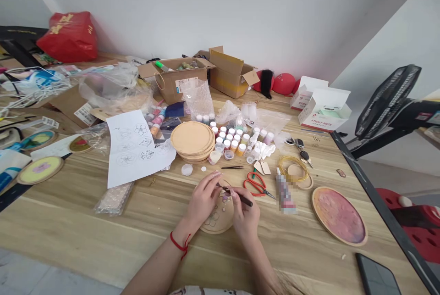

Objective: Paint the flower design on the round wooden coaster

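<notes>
On the table before me lies a round wooden disc (217,224) with flower outlines drawn on it and small purple petal-like bits near its upper right. My left hand (203,198), a red string at its wrist, curls over the disc's upper left edge and holds it; the thumb is mostly hidden. In my right hand (246,216) is a slim modelling tool (245,200) with a dark handle, pinched between thumb and fingers. Its narrow tip points left, close to my left fingertips, over the disc. What the tip touches is too small to tell.
Beyond my hands are stacked wooden discs (192,136), paint jars (233,141), tweezers (232,167) and red-handled scissors (255,184). A sketch sheet (127,166) lies left. To the right are a tube (285,192), a pink painted plate (338,214), a phone (378,276) and a fan (387,102).
</notes>
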Demonstrator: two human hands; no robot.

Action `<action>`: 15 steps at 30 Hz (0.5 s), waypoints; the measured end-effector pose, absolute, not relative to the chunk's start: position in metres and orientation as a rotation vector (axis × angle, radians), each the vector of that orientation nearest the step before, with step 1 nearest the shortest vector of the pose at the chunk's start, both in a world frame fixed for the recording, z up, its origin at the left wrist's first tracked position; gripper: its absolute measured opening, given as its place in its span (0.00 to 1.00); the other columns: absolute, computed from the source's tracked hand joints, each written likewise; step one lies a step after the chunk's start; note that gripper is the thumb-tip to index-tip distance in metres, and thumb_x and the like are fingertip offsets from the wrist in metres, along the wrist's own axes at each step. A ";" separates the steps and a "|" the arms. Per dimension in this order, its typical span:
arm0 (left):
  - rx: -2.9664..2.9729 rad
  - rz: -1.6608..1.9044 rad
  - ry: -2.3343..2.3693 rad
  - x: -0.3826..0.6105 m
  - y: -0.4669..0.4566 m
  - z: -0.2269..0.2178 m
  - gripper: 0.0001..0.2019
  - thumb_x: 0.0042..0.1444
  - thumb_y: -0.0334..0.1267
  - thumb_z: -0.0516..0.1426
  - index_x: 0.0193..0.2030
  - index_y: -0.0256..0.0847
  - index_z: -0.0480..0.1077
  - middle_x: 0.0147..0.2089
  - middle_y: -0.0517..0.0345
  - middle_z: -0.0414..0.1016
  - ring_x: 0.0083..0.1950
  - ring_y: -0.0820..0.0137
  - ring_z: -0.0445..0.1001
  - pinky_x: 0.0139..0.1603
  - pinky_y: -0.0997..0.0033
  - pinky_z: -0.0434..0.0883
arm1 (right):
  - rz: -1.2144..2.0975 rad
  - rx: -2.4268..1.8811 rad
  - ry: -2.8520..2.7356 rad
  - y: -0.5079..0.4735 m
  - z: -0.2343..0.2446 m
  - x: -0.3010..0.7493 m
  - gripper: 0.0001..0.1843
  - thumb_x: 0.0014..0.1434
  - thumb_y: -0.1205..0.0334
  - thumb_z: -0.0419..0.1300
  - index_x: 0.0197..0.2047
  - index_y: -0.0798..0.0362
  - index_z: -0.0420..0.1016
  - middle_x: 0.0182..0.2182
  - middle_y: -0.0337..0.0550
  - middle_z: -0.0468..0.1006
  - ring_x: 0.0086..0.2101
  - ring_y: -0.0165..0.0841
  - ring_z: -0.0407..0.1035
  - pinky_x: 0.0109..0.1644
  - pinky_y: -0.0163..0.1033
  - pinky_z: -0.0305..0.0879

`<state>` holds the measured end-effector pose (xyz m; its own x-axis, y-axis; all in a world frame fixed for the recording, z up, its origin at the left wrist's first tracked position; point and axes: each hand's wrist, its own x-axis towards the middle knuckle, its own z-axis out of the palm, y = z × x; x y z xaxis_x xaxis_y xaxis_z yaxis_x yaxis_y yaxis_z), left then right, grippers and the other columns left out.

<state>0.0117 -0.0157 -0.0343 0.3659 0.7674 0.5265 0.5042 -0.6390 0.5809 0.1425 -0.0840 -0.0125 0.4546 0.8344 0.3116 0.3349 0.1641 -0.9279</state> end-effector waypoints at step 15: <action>1.823 1.063 1.214 0.015 -0.016 -0.030 0.35 0.59 0.36 0.61 0.71 0.49 0.51 0.56 0.51 0.77 0.56 0.63 0.77 0.60 0.59 0.71 | 0.746 -1.209 -0.711 -0.081 -0.013 0.148 0.20 0.65 0.47 0.57 0.37 0.56 0.77 0.40 0.54 0.82 0.38 0.42 0.79 0.41 0.47 0.79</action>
